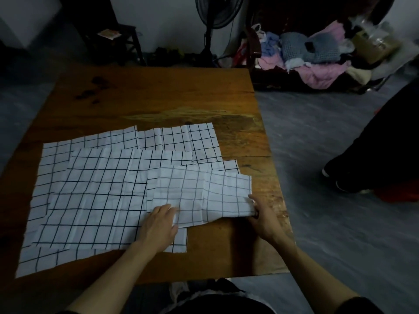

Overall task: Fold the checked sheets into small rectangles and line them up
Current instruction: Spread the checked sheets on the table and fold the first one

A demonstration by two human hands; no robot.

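Observation:
Several white checked sheets (pixel 95 196) lie flat and overlapping across the wooden table (pixel 158 98). On top, at the right, is a smaller checked sheet (pixel 204 196). My left hand (pixel 158 225) grips its near left edge, with the thumb over the cloth. My right hand (pixel 263 216) pinches its near right corner, close to the table's right edge. Between my hands the near edge of that sheet bulges slightly off the table.
The far half of the table is bare wood with dark stains. A standing fan (pixel 215 23) and a dark chair (pixel 118 41) stand behind the table. A heap of clothes (pixel 317 55) lies at the back right. Another person's legs and shoes (pixel 353 173) are on the floor to the right.

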